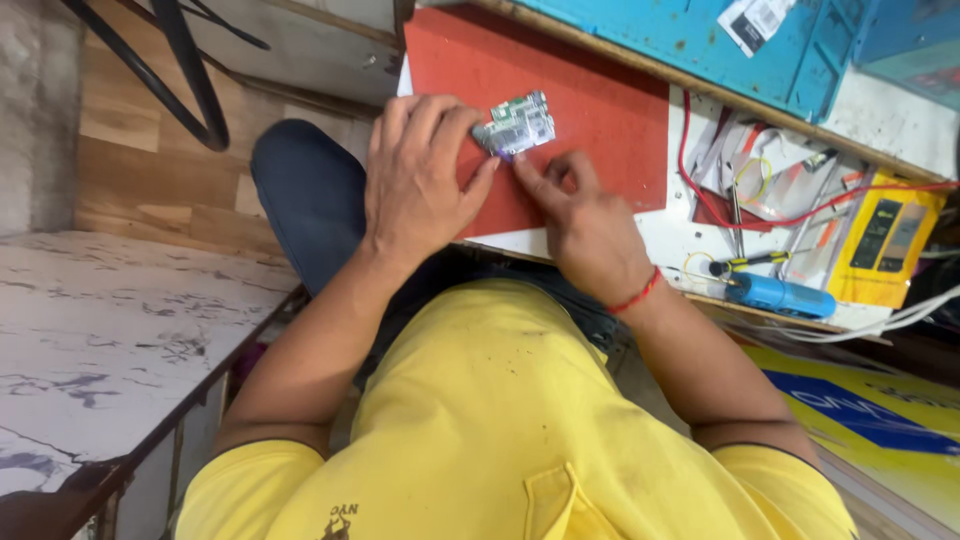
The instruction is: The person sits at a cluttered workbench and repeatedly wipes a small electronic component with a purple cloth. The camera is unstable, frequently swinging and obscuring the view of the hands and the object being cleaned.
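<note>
Fingers (455, 135) of the left hand (418, 185) are curled and pressed down onto the left edge of a small circuit board (518, 122), which is pinned between them and the thumb against a red mat (590, 110). The board lies flat near the middle of that mat, toward its near-left part. Just right of it, the right hand (590, 225) is seen with its forefinger and thumb drawn together at the board's near edge; whether a small tool is pinched there cannot be told. A red thread band (638, 293) is worn at that wrist. The mat is laid on a white worktop (665, 235). Farther right on it, a red wire (800, 215) is looped over scattered flat parts, a blue cylindrical tool (790, 296) lies at the near edge, and a yellow meter (888, 240) rests at the right. A blue mat (700, 35) is seen at the far side.
</note>
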